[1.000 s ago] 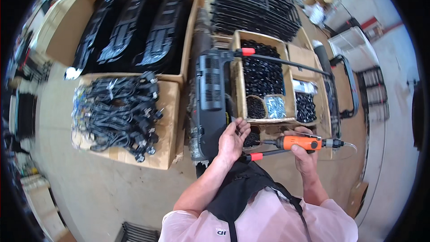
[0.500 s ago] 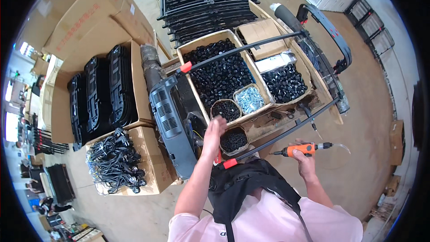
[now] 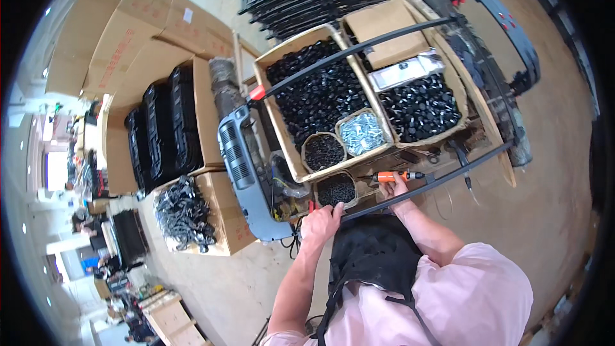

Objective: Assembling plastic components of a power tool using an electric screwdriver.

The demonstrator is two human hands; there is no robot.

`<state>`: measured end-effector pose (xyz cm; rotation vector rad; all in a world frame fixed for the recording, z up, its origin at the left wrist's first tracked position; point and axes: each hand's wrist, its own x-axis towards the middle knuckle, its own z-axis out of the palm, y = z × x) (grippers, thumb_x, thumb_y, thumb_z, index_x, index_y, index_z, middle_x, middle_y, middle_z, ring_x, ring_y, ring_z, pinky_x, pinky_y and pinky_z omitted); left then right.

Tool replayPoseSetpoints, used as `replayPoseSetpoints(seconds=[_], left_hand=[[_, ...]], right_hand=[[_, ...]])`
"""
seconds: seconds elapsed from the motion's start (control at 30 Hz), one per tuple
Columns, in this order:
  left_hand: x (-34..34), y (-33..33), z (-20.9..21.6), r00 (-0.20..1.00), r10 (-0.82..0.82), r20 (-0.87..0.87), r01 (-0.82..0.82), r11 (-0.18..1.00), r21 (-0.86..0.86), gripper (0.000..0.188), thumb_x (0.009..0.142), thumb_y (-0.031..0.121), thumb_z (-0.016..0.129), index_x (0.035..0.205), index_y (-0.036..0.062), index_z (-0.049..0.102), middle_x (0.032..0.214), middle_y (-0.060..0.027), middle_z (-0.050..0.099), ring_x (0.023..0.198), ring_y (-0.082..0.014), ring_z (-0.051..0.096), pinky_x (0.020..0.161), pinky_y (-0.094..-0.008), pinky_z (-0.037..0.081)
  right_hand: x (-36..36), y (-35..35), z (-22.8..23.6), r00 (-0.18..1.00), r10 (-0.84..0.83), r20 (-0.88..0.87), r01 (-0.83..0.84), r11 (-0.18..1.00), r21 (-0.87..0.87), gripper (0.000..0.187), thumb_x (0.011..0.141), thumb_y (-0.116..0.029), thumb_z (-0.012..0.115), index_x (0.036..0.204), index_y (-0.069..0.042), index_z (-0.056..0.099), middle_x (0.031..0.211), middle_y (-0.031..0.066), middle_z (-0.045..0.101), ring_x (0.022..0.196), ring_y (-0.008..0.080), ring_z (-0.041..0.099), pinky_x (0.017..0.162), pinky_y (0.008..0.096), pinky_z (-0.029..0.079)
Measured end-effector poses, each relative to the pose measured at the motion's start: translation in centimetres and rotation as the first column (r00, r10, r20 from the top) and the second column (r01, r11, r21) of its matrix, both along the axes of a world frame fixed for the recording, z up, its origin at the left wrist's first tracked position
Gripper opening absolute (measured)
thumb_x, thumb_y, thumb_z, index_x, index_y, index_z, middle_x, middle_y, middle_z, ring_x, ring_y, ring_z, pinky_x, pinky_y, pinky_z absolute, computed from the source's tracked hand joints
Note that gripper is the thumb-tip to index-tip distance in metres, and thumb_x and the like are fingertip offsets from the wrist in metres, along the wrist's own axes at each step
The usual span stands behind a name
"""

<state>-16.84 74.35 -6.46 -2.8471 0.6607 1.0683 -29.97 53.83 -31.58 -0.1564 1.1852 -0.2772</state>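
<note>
Right hand (image 3: 398,187) grips orange screwdriver (image 3: 392,177); left hand (image 3: 322,223), fingers curled, rests beside small basket (image 3: 336,189) of black parts; cardboard box (image 3: 320,106) holds black caps

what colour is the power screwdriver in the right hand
Orange with a black front end, seen in the head view: the power screwdriver in the right hand.

Cable bundles (image 3: 184,213) on cardboard box (image 3: 221,221)

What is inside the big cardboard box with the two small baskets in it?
The big box is full of small black parts. One basket holds black pieces, the other basket silvery ones. A black bar crosses above. What lies under the parts and baskets is covered.
</note>
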Motion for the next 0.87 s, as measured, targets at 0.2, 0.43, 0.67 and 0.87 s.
replayPoseSetpoints(seconds=[0.2,0.43,0.67,0.87], left_hand=[[-0.4,0.3,-1.3,0.994,0.035,0.101,-0.028,0.997,-0.071,0.064,0.107,0.058,0.044,0.088,0.0066,0.077,0.081,-0.0228,0.075,0.079,-0.0426,0.075,0.074,-0.0529,0.061],[-0.4,0.3,-0.8,0.984,0.090,0.151,-0.071,0.989,-0.128,0.062,0.104,0.061,0.048,0.087,0.0084,0.077,0.072,-0.0189,0.074,0.070,-0.0374,0.075,0.065,-0.0494,0.061],[-1.3,2.2,-1.1,0.899,0.307,0.312,-0.119,0.858,-0.500,0.043,0.099,0.049,0.064,0.088,0.0087,0.073,0.082,-0.0133,0.075,0.077,-0.0340,0.074,0.070,-0.0448,0.060],[-7.0,4.0,1.8,0.856,0.415,0.309,0.028,0.560,-0.828,0.021,0.084,0.027,0.081,0.086,0.0107,0.067,0.087,-0.0115,0.067,0.094,-0.0348,0.068,0.091,-0.0438,0.054]], right_hand=[[-3.4,-0.9,3.8,0.721,0.683,0.120,-0.686,0.728,-0.019,0.036,0.105,-0.034,0.061,0.126,-0.006,0.066,0.118,0.0105,0.073,0.104,0.0240,0.071,0.086,0.0392,0.062],[-2.1,-6.3,22.7,-0.380,0.925,-0.003,-0.862,-0.356,-0.360,0.032,0.102,-0.029,0.065,0.120,-0.003,0.075,0.111,0.0089,0.078,0.090,0.0190,0.076,0.076,0.0316,0.061],[23.1,-11.4,28.3,0.409,0.570,-0.713,-0.261,-0.675,-0.690,0.040,0.100,-0.027,0.066,0.131,-0.002,0.067,0.125,0.0202,0.072,0.116,0.0336,0.068,0.103,0.0442,0.051],[41.3,-16.5,22.4,0.065,0.130,-0.989,-0.373,-0.916,-0.145,0.064,0.105,-0.053,0.054,0.153,-0.011,0.052,0.150,0.0263,0.056,0.143,0.0385,0.051,0.119,0.0492,0.040]])
